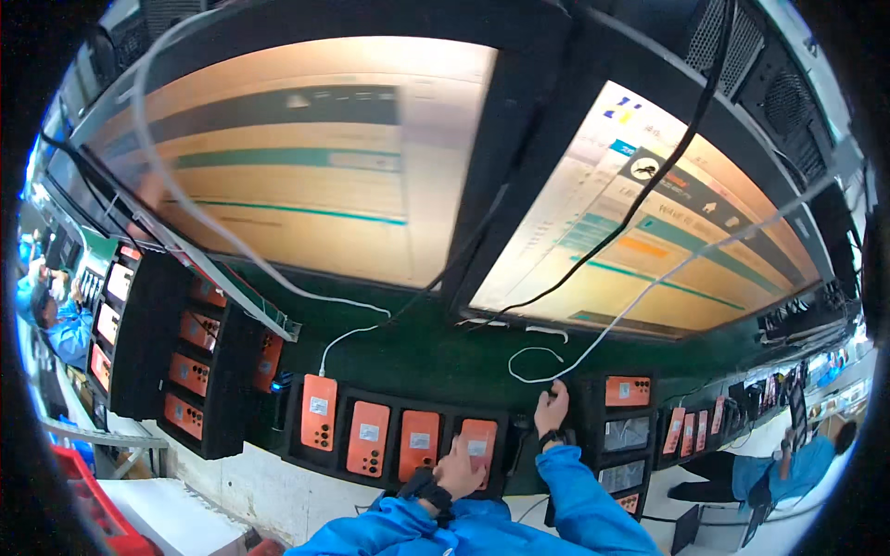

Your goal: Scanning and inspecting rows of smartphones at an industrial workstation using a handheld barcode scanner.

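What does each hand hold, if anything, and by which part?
Whether the right hand grips the white cable near its loop cannot be told; the left hand, over an orange smartphone, shows no clear grip.

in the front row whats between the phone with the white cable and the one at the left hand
An orange phone, then a second orange phone beside it, both in the black tray; the head view shows this.

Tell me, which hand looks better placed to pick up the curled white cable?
Probably the right hand: it is right by the curled end of the white cable, though I can't tell whether they touch. The left hand is farther away, over an orange phone.
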`<control>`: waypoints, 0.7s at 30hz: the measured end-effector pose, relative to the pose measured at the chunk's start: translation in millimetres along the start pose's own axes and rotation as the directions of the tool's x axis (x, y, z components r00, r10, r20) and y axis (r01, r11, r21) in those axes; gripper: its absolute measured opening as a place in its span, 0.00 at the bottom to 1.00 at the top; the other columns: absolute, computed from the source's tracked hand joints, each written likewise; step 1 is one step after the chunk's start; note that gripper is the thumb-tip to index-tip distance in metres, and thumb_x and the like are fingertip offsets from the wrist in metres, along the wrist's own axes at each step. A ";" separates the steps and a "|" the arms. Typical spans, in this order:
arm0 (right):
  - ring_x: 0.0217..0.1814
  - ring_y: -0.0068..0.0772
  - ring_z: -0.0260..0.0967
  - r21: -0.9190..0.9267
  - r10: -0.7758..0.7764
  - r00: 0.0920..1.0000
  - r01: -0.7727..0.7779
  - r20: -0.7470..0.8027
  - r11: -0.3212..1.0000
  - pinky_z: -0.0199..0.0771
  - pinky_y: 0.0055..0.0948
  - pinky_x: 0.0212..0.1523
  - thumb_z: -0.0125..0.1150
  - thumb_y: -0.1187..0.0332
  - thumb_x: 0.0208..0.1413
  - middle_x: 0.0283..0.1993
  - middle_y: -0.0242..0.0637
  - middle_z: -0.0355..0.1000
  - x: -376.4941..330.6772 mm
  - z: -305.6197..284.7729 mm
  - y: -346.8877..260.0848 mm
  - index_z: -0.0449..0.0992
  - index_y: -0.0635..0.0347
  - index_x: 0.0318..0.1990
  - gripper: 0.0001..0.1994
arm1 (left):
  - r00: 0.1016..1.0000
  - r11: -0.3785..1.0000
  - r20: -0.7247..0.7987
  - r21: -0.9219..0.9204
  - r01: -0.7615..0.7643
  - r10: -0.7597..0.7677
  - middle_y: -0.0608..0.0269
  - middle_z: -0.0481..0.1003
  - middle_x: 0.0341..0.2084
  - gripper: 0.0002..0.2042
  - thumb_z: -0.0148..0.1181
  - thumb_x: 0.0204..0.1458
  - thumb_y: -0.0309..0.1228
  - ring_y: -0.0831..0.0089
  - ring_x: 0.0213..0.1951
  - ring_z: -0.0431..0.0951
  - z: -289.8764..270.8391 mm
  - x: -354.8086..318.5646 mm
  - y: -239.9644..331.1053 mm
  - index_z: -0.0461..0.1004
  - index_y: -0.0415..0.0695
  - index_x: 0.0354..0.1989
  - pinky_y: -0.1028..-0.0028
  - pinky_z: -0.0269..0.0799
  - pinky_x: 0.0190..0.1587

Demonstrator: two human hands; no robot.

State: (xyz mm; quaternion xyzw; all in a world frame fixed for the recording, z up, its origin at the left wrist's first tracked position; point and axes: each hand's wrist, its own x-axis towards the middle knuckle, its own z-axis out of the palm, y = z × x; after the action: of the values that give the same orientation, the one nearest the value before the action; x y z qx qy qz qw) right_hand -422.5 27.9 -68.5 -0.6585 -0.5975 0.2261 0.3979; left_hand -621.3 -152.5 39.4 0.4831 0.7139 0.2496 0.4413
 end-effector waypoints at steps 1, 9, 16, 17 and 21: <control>0.47 0.52 0.64 -0.103 -0.067 0.998 0.065 -0.017 0.993 0.65 0.40 0.50 0.58 0.76 0.45 0.45 0.51 0.66 21.1 7.0 11.8 0.66 0.66 0.52 0.22 | 1.000 1.000 -0.004 0.006 0.009 -0.009 0.38 0.66 0.45 0.29 0.60 0.42 0.34 0.44 0.39 0.72 4.4 1.4 6.7 0.58 0.34 0.52 0.52 0.70 0.40; 0.43 0.54 0.68 -0.511 0.159 0.984 -0.097 0.080 0.854 0.68 0.46 0.45 0.59 0.71 0.48 0.40 0.51 0.71 92.7 39.2 43.3 0.72 0.64 0.43 0.14 | 0.988 0.993 -0.115 -0.057 0.100 -0.106 0.48 0.76 0.33 0.23 0.62 0.44 0.32 0.53 0.38 0.77 -5.0 29.2 33.3 0.66 0.41 0.49 0.63 0.72 0.40; 0.30 0.24 0.69 0.505 0.214 0.731 -0.622 0.648 0.598 0.71 0.26 0.31 0.56 0.67 0.57 0.30 0.33 0.72 16.0 -15.5 -92.6 0.73 0.65 0.40 0.09 | 0.984 0.832 -0.135 -0.528 -0.171 0.116 0.57 0.77 0.32 0.12 0.60 0.48 0.26 0.69 0.35 0.79 -25.9 12.4 27.0 0.72 0.39 0.41 0.73 0.73 0.41; 0.31 0.23 0.69 0.509 0.200 0.689 -0.671 0.696 0.539 0.71 0.24 0.32 0.56 0.68 0.57 0.30 0.33 0.72 -3.2 -37.6 -121.3 0.74 0.65 0.39 0.08 | 0.992 0.857 -0.049 -0.499 -0.125 0.116 0.59 0.77 0.33 0.11 0.60 0.48 0.25 0.71 0.37 0.79 -38.0 6.7 39.2 0.71 0.38 0.40 0.74 0.73 0.42; 0.30 0.20 0.71 0.377 -0.013 0.761 -0.306 0.648 0.874 0.70 0.20 0.32 0.62 0.70 0.51 0.29 0.35 0.75 -65.9 -80.2 -177.3 0.78 0.68 0.34 0.08 | 0.971 0.770 -0.085 -0.595 -0.229 0.223 0.59 0.76 0.34 0.14 0.62 0.49 0.24 0.74 0.38 0.78 -30.5 -7.4 26.1 0.68 0.37 0.43 0.76 0.72 0.40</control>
State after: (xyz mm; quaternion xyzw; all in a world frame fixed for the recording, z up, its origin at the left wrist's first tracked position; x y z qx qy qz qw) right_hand -480.2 -61.6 107.2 -0.4756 -0.5692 0.6005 0.2987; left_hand -634.6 -146.4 77.5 0.3993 0.5367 0.5164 0.5346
